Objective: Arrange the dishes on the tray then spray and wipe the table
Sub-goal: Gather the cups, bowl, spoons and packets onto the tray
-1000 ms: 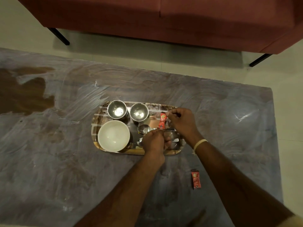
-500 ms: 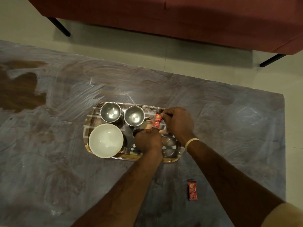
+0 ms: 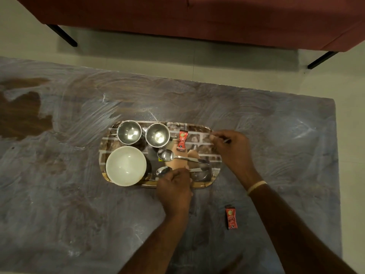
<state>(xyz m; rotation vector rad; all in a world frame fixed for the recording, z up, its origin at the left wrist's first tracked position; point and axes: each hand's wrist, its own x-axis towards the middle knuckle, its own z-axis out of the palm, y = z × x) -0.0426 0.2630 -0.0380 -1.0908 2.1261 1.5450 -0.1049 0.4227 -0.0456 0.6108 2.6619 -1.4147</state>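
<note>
While the dishes sit gathered on the patterned rectangular serving tray (image 3: 205, 128), the smeared grey stone-look bench (image 3: 79, 194) beneath it remains streaked and unwiped. From left to right the tray carries a white round ceramic bowl (image 3: 126, 165) at its near left, two shiny round steel cups (image 3: 129, 132) (image 3: 157, 134) along its far edge, a small red printed sachet (image 3: 182, 140) lying beside the second cup, and two steel spoons (image 3: 167, 155) (image 3: 163, 171) with handles running rightward. The left hand (image 3: 174, 189) rests at the tray's near edge, its fingers (image 3: 180, 172) curled over the nearer spoon's handle, apparently gripping it. The right hand (image 3: 232, 147) hovers over the tray's right end, its fingers pinching a thin pale object too small to identify. A second red sachet (image 3: 231, 217) lies on the bench, well apart from the tray, its long axis pointing roughly toward the person. It lies below the right forearm, nearer that hand, which is probably the better one to collect it.
</note>
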